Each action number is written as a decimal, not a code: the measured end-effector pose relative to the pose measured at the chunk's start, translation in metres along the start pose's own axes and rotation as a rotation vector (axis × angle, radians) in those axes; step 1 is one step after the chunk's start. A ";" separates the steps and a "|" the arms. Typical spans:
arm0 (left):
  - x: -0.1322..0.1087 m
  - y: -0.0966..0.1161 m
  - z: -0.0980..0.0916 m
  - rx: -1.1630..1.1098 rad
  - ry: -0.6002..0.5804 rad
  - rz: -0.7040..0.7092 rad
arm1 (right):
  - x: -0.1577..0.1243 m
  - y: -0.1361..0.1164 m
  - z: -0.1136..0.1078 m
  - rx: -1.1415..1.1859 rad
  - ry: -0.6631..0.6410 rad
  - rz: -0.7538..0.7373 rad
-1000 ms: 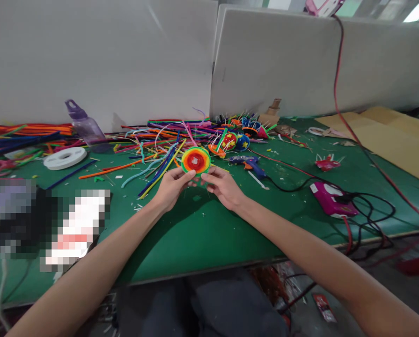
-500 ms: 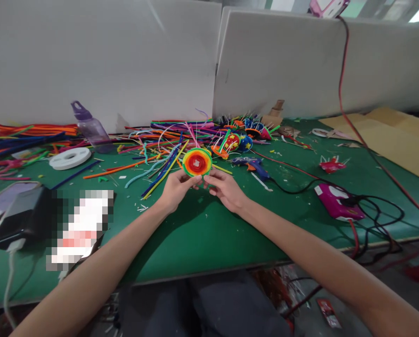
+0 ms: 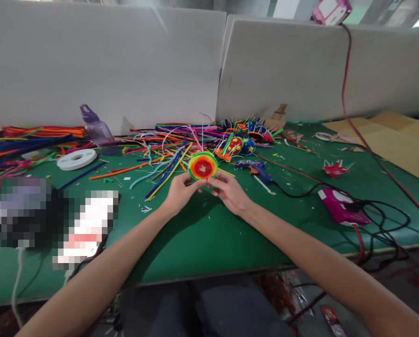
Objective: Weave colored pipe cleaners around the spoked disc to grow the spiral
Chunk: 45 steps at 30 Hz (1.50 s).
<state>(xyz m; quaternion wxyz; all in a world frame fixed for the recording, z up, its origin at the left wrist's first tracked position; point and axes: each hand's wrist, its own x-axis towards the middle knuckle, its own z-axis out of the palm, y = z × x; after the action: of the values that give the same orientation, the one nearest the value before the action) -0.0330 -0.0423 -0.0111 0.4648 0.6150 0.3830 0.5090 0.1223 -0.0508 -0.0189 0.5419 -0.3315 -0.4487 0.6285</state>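
Between my hands is a round disc of coiled pipe cleaner (image 3: 202,165), ringed green, yellow, orange and red, with a small pale patch at its centre. It is held up above the table, its flat face tilted toward me. My left hand (image 3: 181,189) pinches its lower left edge with thumb and fingers. At the lower right edge, my right hand (image 3: 228,189) grips it the same way; some fingertips are hidden behind it. Just beyond lie loose pipe cleaners (image 3: 169,171) in many colours. A blue and orange glue gun (image 3: 258,169) rests to the right.
A purple bottle (image 3: 99,131) and a white spool (image 3: 76,159) stand at the left. Nearer me are a blurred-out phone (image 3: 86,229) and cable. Finished star-patterned pieces (image 3: 240,145) sit at the back. A magenta power socket (image 3: 341,206) with tangled cords is at the right.
The view has shifted slightly, so everything appears a little lower and further right. The disc leans back somewhat more and looks flatter. Both hands keep their hold.
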 end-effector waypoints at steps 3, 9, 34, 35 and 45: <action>0.000 -0.001 0.000 -0.014 0.005 -0.007 | 0.001 0.001 -0.001 0.029 0.012 0.019; 0.000 -0.001 0.002 -0.074 0.009 -0.020 | 0.000 0.000 0.001 0.045 0.048 0.013; 0.000 0.001 -0.002 -0.113 -0.039 -0.039 | 0.003 -0.001 -0.003 -0.031 0.054 0.022; 0.000 0.000 -0.002 -0.103 -0.033 -0.035 | 0.003 0.000 -0.003 -0.037 0.062 0.017; 0.001 -0.002 -0.003 -0.102 -0.023 -0.050 | 0.005 0.001 -0.005 -0.034 0.068 0.057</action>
<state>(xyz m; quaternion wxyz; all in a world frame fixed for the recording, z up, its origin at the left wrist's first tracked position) -0.0354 -0.0404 -0.0122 0.5124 0.5866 0.3663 0.5091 0.1260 -0.0449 -0.0211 0.5332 -0.3743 -0.4310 0.6244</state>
